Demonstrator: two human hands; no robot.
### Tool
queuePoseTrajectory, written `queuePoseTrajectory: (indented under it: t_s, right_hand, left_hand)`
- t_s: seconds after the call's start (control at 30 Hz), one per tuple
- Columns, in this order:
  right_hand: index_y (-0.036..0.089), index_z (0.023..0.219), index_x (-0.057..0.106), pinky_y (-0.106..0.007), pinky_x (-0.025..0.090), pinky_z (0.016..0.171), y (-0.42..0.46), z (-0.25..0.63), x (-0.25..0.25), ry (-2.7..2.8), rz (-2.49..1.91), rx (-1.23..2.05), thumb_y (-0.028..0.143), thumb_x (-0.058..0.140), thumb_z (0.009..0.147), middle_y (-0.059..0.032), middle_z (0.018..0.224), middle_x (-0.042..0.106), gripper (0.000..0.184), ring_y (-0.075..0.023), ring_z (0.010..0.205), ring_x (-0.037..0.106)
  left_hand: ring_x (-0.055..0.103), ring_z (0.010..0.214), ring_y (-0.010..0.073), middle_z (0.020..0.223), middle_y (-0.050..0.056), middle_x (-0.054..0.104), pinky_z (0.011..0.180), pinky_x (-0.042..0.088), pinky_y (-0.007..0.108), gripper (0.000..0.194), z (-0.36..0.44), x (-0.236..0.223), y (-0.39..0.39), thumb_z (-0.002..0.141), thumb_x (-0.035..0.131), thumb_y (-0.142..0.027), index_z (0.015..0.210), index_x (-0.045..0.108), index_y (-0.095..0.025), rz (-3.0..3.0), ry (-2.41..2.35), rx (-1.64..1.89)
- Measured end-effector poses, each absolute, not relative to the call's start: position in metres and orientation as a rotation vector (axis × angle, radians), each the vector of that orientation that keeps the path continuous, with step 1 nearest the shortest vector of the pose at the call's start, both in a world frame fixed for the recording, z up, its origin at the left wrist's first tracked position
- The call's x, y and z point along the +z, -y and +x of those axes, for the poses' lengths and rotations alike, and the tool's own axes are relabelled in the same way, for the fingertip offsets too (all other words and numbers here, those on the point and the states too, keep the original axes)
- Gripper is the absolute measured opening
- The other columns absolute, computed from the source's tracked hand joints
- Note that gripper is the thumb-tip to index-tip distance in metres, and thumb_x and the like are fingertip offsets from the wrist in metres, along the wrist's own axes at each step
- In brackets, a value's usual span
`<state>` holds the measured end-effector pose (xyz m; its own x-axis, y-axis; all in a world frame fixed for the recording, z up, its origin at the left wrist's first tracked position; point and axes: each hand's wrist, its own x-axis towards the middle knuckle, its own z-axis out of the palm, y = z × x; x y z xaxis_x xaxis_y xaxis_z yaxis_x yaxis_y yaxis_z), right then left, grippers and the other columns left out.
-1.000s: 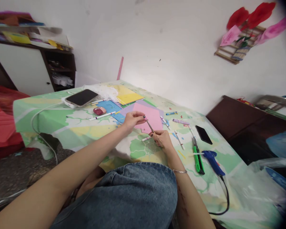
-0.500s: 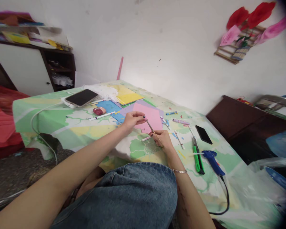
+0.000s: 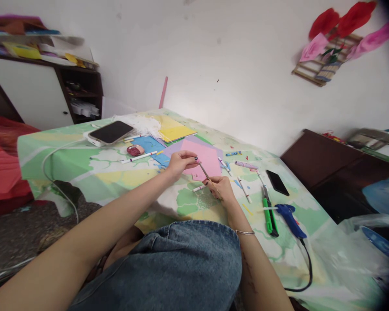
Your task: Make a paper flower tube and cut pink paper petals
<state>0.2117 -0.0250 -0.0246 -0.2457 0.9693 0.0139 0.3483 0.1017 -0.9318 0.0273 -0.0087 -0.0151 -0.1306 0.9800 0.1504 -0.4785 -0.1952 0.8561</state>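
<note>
My left hand (image 3: 180, 164) is closed in a pinch above the coloured sheets, with a tiny pink piece of paper (image 3: 199, 161) at its fingertips. Slim scissors (image 3: 205, 171) are gripped in my right hand (image 3: 221, 188), their narrow metal blades pointing up and left so the tip meets the pink piece. The handles are mostly covered by my fingers. Beneath both hands lies a pink paper sheet (image 3: 207, 156), on top of purple and blue sheets. A white marker (image 3: 199, 188) rests just left of my right hand.
Right of my hands lie a green utility knife (image 3: 269, 216), a blue glue gun (image 3: 291, 220) with a black cord, and a dark phone (image 3: 277, 182). A charging phone (image 3: 110, 132), white string (image 3: 141, 124) and a yellow pad (image 3: 175, 131) occupy the far left side.
</note>
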Motion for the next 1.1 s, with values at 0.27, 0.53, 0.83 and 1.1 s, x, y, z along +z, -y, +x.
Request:
queuePoseTrajectory:
  t_s: [0.27,0.53,0.83,1.1]
  right_hand:
    - [0.009,0.077,0.072,-0.017,0.021,0.031,0.0238,0.2121,-0.0259,1.68,-1.3,1.156,0.044,0.072,0.059,0.0067,0.037,0.04,0.039,-0.0041,0.031,0.031]
    - [0.01,0.076,0.072,-0.017,0.02,0.03,0.0231,0.2121,-0.0276,1.667,-1.281,1.166,0.043,0.072,0.059,0.0068,0.036,0.041,0.037,-0.0037,0.029,0.029]
    - [0.01,0.075,0.072,-0.018,0.021,0.03,0.0232,0.2117,-0.0276,1.683,-1.283,1.162,0.041,0.072,0.06,0.0072,0.035,0.04,0.035,-0.0044,0.029,0.03]
    - [0.01,0.076,0.07,-0.019,0.018,0.03,0.0267,0.211,-0.022,1.635,-1.284,1.124,0.047,0.071,0.059,0.0072,0.035,0.039,0.041,-0.0044,0.029,0.029]
  left_hand:
    - [0.07,0.071,0.0192,0.071,0.006,0.069,0.078,0.056,0.035,0.015,0.0279,-0.0165,0.0085,0.064,0.073,-0.009,0.077,0.066,-0.01,0.889,-0.787,1.606]
    - [0.07,0.07,0.0197,0.07,0.007,0.069,0.072,0.057,0.032,0.013,0.0277,-0.0158,0.0071,0.064,0.072,-0.007,0.076,0.066,-0.009,0.882,-0.777,1.617]
    - [0.07,0.069,0.0194,0.071,0.006,0.069,0.071,0.056,0.032,0.014,0.0277,-0.0167,0.0073,0.063,0.073,-0.009,0.075,0.067,-0.01,0.881,-0.787,1.624]
    - [0.069,0.069,0.0169,0.072,0.006,0.07,0.067,0.053,0.027,0.018,0.0252,-0.0185,0.0054,0.06,0.075,-0.015,0.076,0.069,-0.012,0.915,-0.825,1.632]
